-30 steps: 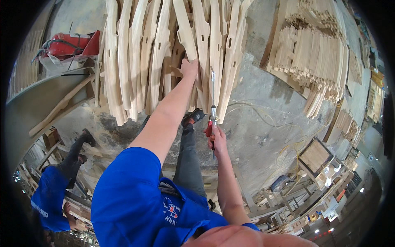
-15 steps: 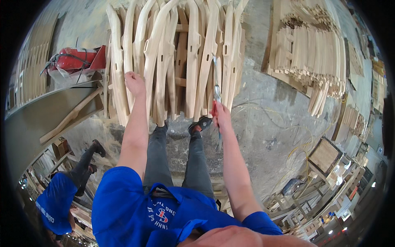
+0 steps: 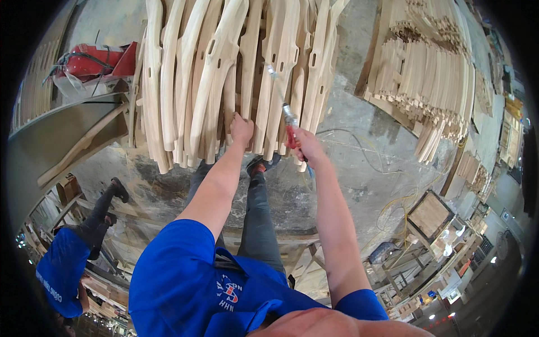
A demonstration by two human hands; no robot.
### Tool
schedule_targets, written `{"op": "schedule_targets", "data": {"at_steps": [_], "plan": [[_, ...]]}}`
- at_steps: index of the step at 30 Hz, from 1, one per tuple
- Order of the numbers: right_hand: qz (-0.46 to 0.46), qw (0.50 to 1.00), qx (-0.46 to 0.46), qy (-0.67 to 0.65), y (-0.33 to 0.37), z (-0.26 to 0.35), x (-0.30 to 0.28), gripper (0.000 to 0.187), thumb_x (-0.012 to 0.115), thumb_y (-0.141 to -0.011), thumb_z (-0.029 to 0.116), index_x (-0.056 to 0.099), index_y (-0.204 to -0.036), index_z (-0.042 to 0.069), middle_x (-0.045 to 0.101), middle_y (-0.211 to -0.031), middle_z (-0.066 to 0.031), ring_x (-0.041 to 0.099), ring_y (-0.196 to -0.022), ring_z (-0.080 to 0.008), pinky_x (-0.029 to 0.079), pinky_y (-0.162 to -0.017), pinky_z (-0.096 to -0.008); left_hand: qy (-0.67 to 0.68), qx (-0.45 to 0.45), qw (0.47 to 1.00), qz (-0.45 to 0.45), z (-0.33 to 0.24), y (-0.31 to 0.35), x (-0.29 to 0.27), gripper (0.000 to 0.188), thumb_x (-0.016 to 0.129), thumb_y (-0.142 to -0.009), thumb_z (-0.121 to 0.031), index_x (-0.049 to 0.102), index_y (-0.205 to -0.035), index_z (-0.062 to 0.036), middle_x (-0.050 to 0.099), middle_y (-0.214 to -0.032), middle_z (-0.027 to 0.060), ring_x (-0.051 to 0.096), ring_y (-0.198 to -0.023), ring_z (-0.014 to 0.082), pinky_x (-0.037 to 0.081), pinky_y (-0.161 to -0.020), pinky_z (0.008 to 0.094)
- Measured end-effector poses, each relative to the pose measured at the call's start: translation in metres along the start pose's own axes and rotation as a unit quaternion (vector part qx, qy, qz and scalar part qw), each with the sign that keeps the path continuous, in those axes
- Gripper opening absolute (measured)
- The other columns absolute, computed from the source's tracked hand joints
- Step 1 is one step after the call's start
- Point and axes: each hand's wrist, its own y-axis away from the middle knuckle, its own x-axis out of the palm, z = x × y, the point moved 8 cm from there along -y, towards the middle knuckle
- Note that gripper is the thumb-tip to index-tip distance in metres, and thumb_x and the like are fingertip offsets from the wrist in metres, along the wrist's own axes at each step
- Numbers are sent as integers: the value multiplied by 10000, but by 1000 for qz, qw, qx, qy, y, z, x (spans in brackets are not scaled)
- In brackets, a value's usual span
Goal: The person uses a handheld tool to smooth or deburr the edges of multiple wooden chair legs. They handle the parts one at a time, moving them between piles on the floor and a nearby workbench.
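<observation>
While left hand (image 3: 241,130) touches wood (image 3: 248,78), right hand (image 3: 309,147) holds blowgun (image 3: 289,116).

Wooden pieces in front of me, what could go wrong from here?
The left hand is at the wooden pieces and might get pinched if one shifts. A shoe shows by their near ends; a sliding piece could strike it. The gun in the right hand might scratch the wood.
</observation>
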Motion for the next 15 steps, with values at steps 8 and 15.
{"op": "schedule_targets", "data": {"at_steps": [8, 15], "plan": [[-4, 998, -14, -61, -3, -7, 38, 340, 372, -932, 356, 493, -918, 39, 592, -709, -71, 378, -355, -80, 302, -323, -245, -19, 60, 998, 9, -11, 1, -9, 453, 649, -728, -265, 456, -1044, -5, 550, -1062, 214, 529, -988, 391, 438, -829, 450], [-45, 998, -24, -27, -15, 19, 40, 369, 377, -919, 406, 489, -893, 55, 564, -653, -74, 368, -349, -84, 295, -315, -241, -81, 43, 990, -108, -6, 14, -62, 472, 564, -782, -139, 326, -1184, -65, 503, -1061, 217, 535, -951, 403, 467, -780, 480]]}}
